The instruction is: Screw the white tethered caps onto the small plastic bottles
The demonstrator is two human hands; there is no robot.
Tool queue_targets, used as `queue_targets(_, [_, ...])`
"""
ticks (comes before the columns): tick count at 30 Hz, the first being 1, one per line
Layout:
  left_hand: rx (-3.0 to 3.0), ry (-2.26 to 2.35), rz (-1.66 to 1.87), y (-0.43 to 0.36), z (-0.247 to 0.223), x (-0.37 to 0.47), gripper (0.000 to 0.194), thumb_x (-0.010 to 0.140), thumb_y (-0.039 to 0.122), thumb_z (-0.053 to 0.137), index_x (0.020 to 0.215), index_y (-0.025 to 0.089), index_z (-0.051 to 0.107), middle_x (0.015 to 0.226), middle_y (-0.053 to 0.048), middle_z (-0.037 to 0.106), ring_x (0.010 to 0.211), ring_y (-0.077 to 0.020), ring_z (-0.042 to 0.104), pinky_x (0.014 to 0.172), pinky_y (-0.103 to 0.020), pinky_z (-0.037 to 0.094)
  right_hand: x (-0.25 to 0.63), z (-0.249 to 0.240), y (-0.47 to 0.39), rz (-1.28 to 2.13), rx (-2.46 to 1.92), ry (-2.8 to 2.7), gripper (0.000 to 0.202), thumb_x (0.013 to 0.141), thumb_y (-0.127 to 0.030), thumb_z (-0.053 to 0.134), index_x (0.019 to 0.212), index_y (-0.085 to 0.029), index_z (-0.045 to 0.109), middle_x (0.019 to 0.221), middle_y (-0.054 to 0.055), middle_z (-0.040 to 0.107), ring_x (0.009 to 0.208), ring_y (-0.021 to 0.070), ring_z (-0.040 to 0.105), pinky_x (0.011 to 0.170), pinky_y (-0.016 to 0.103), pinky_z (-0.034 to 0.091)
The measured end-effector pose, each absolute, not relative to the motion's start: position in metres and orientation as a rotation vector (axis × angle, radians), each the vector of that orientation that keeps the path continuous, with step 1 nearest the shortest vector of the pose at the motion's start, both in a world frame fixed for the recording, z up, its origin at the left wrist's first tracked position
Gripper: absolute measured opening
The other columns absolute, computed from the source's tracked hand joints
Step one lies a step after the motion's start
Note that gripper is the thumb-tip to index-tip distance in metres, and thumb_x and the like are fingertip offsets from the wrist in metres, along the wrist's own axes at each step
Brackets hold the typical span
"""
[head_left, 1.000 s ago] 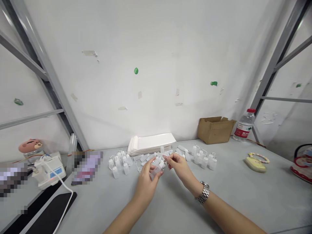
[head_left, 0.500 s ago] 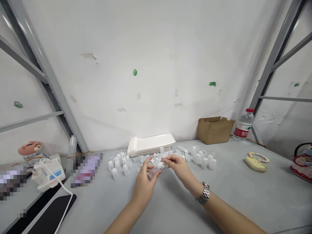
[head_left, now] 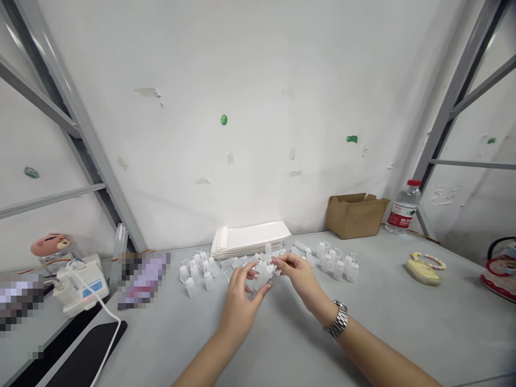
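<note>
Lower centre of frame: small translucent bottle (head_left: 260, 279), raised between both hands above the table (head_left: 290, 344), tilted, top end toward the right.

Left hand (head_left: 242, 293): clamped around the bottle's body, fingers on the far side, thumb on the near side. Right hand (head_left: 298, 274): thumb and forefinger pinched together on the bottle's top end; cap or strap, too small to tell.

Progress, by judgement: part done. Left group (head_left: 195, 273), left of centre, and right group (head_left: 338, 269), right of centre, stand upright, mostly with what look like caps and strap loops on; these read as finished, though I can't be sure of each. Loose pile (head_left: 309, 259) lies jumbled just behind the hands, some pieces on their sides, and reads as still to be handled. Bottle in hand seems midway. No exact count possible; the hands hide part of the pile.

Position: bottle lies inside the left hand's curl, to the right of its palm, and just left of the right hand's fingertips, touching both. Left group near the left hand, apart from it; right group beyond the right hand, also apart.
</note>
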State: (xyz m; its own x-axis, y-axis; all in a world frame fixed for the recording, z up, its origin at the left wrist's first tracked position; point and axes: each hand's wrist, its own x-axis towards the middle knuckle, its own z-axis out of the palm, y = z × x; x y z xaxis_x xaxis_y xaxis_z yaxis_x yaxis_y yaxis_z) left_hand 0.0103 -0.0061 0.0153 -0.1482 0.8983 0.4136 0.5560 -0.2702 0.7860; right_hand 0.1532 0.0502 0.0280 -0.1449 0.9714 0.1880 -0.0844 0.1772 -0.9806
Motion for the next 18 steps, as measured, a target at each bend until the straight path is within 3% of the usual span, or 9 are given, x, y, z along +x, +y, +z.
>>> queue_targets(18, [1.873, 1.684, 1.430, -0.008, 0.018, 0.010, 0.032, 0.075, 0.030, 0.055, 0.107, 0.024, 0.053, 0.091, -0.003, 0.055, 0.079, -0.0163, 0.055, 0.067, -0.030, 0.049, 0.182, 0.045, 0.065, 1.006, -1.008, -1.254, 0.030, 0.066, -0.044, 0.064, 0.074, -0.015, 0.067, 0.072, 0.004, 0.062, 0.069, 0.0163, 0.051, 0.062, 0.027, 0.038])
